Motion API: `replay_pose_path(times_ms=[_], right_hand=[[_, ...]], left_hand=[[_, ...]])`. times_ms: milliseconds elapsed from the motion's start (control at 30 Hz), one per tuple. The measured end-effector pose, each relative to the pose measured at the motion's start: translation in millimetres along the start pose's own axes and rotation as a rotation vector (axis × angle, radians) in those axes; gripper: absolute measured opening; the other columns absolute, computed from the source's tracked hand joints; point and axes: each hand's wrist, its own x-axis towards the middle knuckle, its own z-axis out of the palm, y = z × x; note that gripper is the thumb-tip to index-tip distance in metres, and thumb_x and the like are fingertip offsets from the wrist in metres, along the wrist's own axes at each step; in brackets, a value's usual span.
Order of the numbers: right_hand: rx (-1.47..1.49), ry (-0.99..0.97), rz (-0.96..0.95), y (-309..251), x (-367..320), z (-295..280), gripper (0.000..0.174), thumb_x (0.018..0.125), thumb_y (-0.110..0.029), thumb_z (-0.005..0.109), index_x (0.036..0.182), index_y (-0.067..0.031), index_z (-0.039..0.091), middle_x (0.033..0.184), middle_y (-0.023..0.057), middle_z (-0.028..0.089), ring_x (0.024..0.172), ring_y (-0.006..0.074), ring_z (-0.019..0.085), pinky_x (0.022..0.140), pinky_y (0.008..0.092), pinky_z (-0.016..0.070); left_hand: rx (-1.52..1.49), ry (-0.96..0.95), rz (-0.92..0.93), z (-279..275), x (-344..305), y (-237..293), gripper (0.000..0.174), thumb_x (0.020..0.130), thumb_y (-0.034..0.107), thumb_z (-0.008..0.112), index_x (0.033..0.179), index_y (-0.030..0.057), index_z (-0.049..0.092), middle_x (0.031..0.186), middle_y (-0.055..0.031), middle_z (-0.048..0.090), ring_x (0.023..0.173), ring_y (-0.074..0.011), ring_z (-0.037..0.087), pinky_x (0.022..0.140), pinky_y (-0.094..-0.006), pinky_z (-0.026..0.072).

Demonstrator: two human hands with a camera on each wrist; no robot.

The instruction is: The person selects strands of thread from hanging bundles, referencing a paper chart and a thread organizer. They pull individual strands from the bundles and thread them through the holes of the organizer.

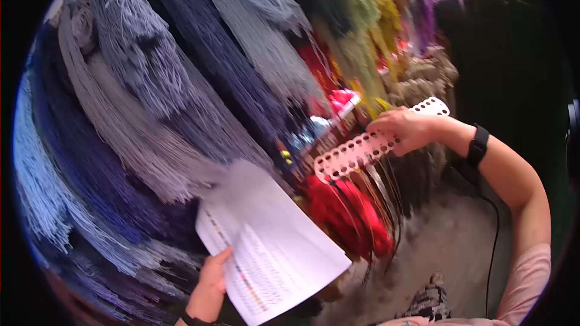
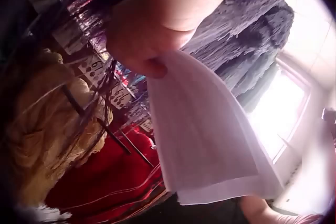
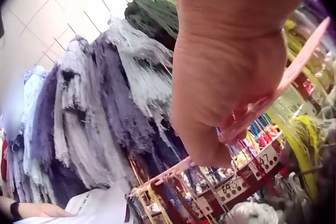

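In the head view, the left hand (image 1: 212, 278) pinches the edge of printed white sheets (image 1: 278, 247), thumb on top. The left wrist view shows that hand (image 2: 142, 40) gripping the top of the sheets (image 2: 205, 129), which hang down. The right hand (image 1: 406, 130) grips a long pink strip (image 1: 356, 152) with rows of holes, held tilted; several threads hang from its lower edge. In the right wrist view the hand (image 3: 231, 87) covers the middle of the strip (image 3: 299, 64), and its fingertips are partly hidden.
Blue, grey and purple yarn hanks (image 1: 139, 66) hang at the left, with green and yellow ones (image 1: 356, 18) farther back. A red bundle (image 1: 350, 214) lies below the strip. Numbered labels (image 3: 265, 161) line a rack. A black cable (image 1: 496, 235) hangs near the right arm.
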Motion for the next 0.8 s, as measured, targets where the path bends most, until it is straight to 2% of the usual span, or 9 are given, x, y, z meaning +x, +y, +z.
replay_pose_path(times_ms=[133, 267, 300, 333, 433, 500, 633, 700, 800], right_hand=[[-0.067, -0.178, -0.315, 121.2, 98.3, 41.6, 0.058, 0.052, -0.017, 0.064, 0.107, -0.0014, 0.049, 0.095, 0.0182, 0.055, 0.089, 0.0324, 0.052, 0.077, 0.0378, 0.0423], [-0.455, -0.447, -0.38, 203.6, 150.2, 100.9, 0.053, 0.059, -0.03, 0.065, 0.101, -0.002, 0.052, 0.102, 0.0153, 0.054, 0.094, 0.0309, 0.052, 0.08, 0.038, 0.0422], [-0.633, -0.37, -0.729, 233.8, 161.0, 125.7, 0.056, 0.06, -0.033, 0.065, 0.106, -0.0031, 0.05, 0.108, 0.0136, 0.052, 0.097, 0.0303, 0.051, 0.082, 0.0378, 0.0415], [-0.465, -0.485, -0.369, 201.1, 145.6, 93.3, 0.065, 0.062, -0.04, 0.064, 0.113, -0.0047, 0.045, 0.11, 0.0137, 0.05, 0.101, 0.0297, 0.048, 0.084, 0.0374, 0.0404], [-0.365, -0.381, -0.303, 210.6, 144.5, 92.7, 0.075, 0.062, -0.052, 0.06, 0.123, -0.0135, 0.036, 0.115, 0.0119, 0.047, 0.104, 0.0305, 0.047, 0.084, 0.0441, 0.0392], [-0.433, -0.27, -0.38, 208.8, 133.6, 91.6, 0.073, 0.066, -0.05, 0.058, 0.125, -0.0127, 0.034, 0.114, 0.0115, 0.046, 0.107, 0.0294, 0.044, 0.087, 0.0422, 0.0352], [-0.467, -0.225, -0.499, 206.8, 126.1, 84.6, 0.076, 0.07, -0.049, 0.055, 0.129, -0.011, 0.027, 0.12, 0.0132, 0.039, 0.113, 0.0284, 0.037, 0.091, 0.0411, 0.0286], [-0.446, -0.213, -0.528, 209.8, 125.3, 87.3, 0.077, 0.07, -0.049, 0.055, 0.13, -0.011, 0.025, 0.121, 0.0138, 0.038, 0.114, 0.0285, 0.035, 0.092, 0.0413, 0.0269], [-0.474, -0.096, -0.659, 209.9, 119.4, 81.8, 0.069, 0.067, -0.049, 0.058, 0.121, -0.01, 0.038, 0.112, 0.0131, 0.043, 0.108, 0.029, 0.04, 0.089, 0.0423, 0.0297]], left_hand=[[0.177, 0.165, 0.091, 52.7, 17.8, -16.7, 0.032, 0.081, 0.004, 0.048, 0.11, -0.0088, 0.043, 0.1, -0.0199, 0.054, 0.089, -0.0325, 0.055, 0.079, -0.045, 0.0457], [0.181, 0.398, 0.103, 58.2, 52.2, -34.1, 0.028, 0.082, 0.001, 0.044, 0.106, -0.012, 0.044, 0.098, -0.0221, 0.054, 0.084, -0.0351, 0.057, 0.072, -0.0488, 0.0475], [0.187, 0.452, 0.123, 57.4, 60.0, -34.6, 0.028, 0.082, 0.001, 0.044, 0.106, -0.012, 0.044, 0.098, -0.0223, 0.054, 0.085, -0.0354, 0.057, 0.072, -0.049, 0.0475], [0.19, 0.507, 0.137, 55.9, 65.1, -35.3, 0.028, 0.082, 0.001, 0.043, 0.107, -0.012, 0.044, 0.098, -0.0224, 0.054, 0.085, -0.0356, 0.056, 0.072, -0.0492, 0.0474], [0.177, 0.501, 0.116, 53.5, 66.5, -38.9, 0.029, 0.083, 0.005, 0.044, 0.107, -0.0107, 0.044, 0.099, -0.0219, 0.054, 0.086, -0.0347, 0.057, 0.07, -0.0484, 0.0481], [0.157, 0.355, 0.087, 58.1, 57.1, -44.4, 0.03, 0.083, 0.008, 0.045, 0.107, -0.0099, 0.045, 0.099, -0.0214, 0.054, 0.086, -0.0337, 0.057, 0.071, -0.0472, 0.0482], [0.07, 0.558, 0.105, 81.7, 55.2, -51.8, 0.031, 0.083, 0.006, 0.047, 0.11, -0.008, 0.044, 0.104, -0.0222, 0.053, 0.09, -0.0356, 0.055, 0.072, -0.0493, 0.0475], [0.115, 0.451, 0.169, 87.4, 42.0, -61.9, 0.031, 0.083, 0.006, 0.047, 0.111, -0.0075, 0.043, 0.104, -0.0219, 0.053, 0.09, -0.0351, 0.055, 0.073, -0.0486, 0.0474], [0.105, 0.35, 0.244, 80.3, 38.1, -65.5, 0.033, 0.082, 0.005, 0.048, 0.112, -0.007, 0.043, 0.103, -0.0215, 0.053, 0.091, -0.0344, 0.055, 0.074, -0.0482, 0.0469]])
